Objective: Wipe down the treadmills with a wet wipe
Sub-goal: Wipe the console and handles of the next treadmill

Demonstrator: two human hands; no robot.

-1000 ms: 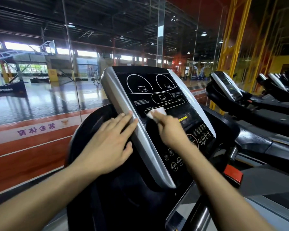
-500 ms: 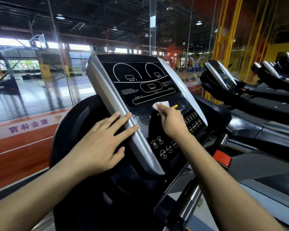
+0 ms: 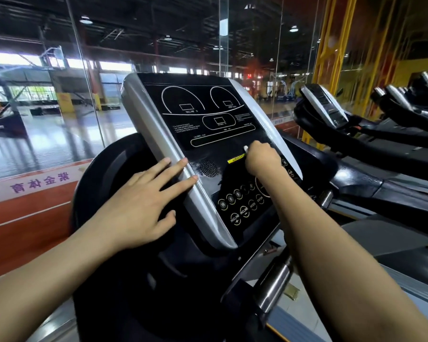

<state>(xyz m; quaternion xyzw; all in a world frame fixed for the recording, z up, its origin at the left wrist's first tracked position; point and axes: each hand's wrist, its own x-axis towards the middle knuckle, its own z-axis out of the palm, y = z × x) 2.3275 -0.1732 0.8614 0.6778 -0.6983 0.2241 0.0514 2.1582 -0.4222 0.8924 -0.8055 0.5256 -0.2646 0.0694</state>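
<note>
My right hand [image 3: 262,159]: pinching wet wipe [image 3: 245,148] against treadmill console [image 3: 208,124]. My left hand [image 3: 143,206]: fingers spread flat on its silver edge [image 3: 158,144].

A glass wall [image 3: 59,124] shows a glossy sports hall, with yellow steel columns [image 3: 331,45] at right
</note>
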